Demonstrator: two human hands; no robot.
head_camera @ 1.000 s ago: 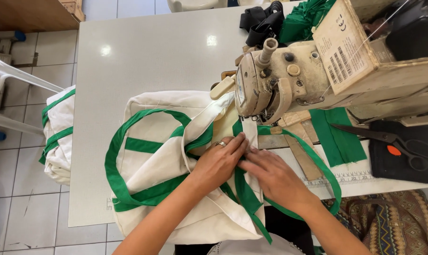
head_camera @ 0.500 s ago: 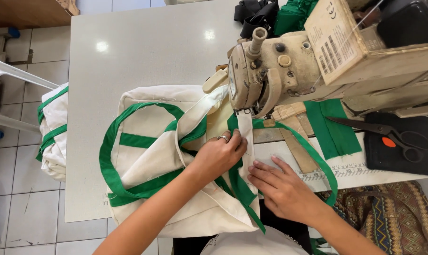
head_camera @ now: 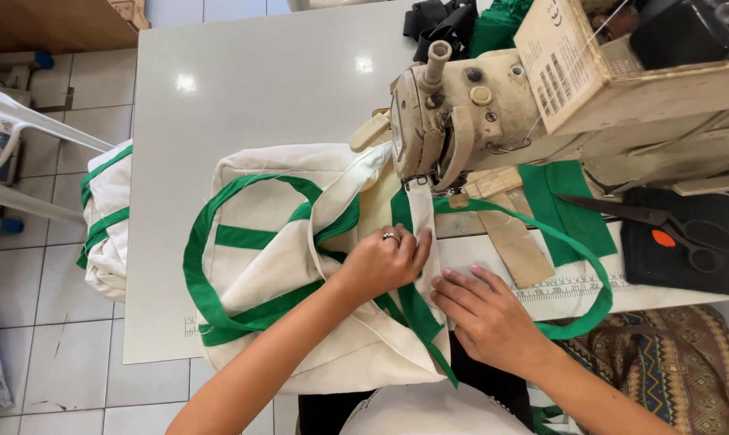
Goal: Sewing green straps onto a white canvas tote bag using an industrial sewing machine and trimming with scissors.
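I see the left hand [head_camera: 380, 262], ring on one finger, curled with its fingertips pressing the cream strip of the cream canvas bag [head_camera: 276, 266] just below the sewing machine [head_camera: 453, 113] at centre frame. The right hand [head_camera: 485, 310] lies flat, fingers spread, on the fabric edge just right of it, lower centre. The bag's green strap [head_camera: 578, 250] loops rightward toward the scissors [head_camera: 662, 225].

Both bare forearms enter from the bottom of the frame and converge just below its centre. The left hand [head_camera: 380, 262] is curled, knuckles up, a ring on one finger, fingertips pressing down. The right hand [head_camera: 485, 310] lies flatter, fingers spread and pointing toward the upper left.
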